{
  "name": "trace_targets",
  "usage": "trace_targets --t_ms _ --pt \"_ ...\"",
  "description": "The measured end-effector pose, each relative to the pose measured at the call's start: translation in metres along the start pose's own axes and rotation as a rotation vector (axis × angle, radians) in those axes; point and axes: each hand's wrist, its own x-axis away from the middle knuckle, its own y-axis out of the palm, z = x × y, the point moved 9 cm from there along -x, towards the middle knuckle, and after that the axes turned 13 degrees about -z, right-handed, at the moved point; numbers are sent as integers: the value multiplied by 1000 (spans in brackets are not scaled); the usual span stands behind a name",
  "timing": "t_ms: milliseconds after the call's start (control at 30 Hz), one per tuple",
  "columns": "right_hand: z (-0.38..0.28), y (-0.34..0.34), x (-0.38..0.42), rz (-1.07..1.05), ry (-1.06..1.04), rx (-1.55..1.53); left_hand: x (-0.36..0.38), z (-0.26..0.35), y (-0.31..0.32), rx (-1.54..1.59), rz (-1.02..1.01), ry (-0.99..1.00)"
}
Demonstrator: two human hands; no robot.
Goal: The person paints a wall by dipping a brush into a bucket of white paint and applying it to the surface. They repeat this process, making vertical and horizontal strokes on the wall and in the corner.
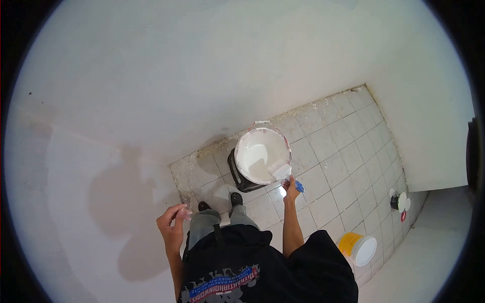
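Observation:
A white bucket (256,151) with paint-smeared rim and white paint inside stands on a dark stool (246,185) in front of me. My right hand (290,189) is closed round the handle of a brush (282,172), whose white-coated head is at the bucket's lower right rim. A blue part of the handle shows beyond my fingers. My left hand (174,220) is raised at the left, near the wall, with its fingers curled together; whether something small is between them I cannot make out.
White walls (202,65) meet the tiled floor (323,151) close ahead and at the left. A yellow and white tub (357,248) stands on the floor at the right. Farther right are a black and white container (400,202) and a small red item (403,216).

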Motion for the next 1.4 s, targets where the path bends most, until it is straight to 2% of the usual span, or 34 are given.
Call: trace_targets --t_ms 100,200,367,567,700,733,767,800,833,867,933,1033,1133,1233,1267,1300,1400 --pt "-16 10 5 -36 -48 40 1 2 -4 27 12 19" --pt "-22 23 9 -77 -11 -77 1 2 -8 81 21 59" --pt "-33 46 9 -201 72 -62 3 1 -17 107 35 100" --pt "-33 71 -6 -383 166 -178 10 -1 -67 126 175 104" --pt "-79 110 9 -417 13 -280 10 17 -134 86 297 216" --pt "-95 126 13 -493 -32 -299 12 22 -152 85 321 252" --pt "-108 142 5 -704 -87 -286 12 30 -171 78 354 298" --pt "-133 161 28 -487 -136 -274 14 39 -189 71 385 345" --pt "-109 117 -55 -597 -190 -349 31 -27 -96 41 471 448" --pt "-134 90 -72 -632 -236 -370 46 -36 -57 45 501 472" --pt "-202 98 -89 -819 -365 -306 74 -17 -23 46 567 534" --pt "-312 159 -50 -950 -641 -258 109 15 7 -1 695 641" --pt "-346 207 58 -1064 -774 -230 156 2 46 -332 845 686" --pt "-354 222 152 -1224 -985 -162 207 -25 96 -486 878 728" --pt "-358 224 184 -1272 -1110 -112 222 -35 113 -474 887 750" --pt "-380 230 248 -1336 -1242 -186 259 -16 111 -518 938 820" --pt "-394 161 373 -1540 -1419 -68 346 -38 187 -487 915 866"
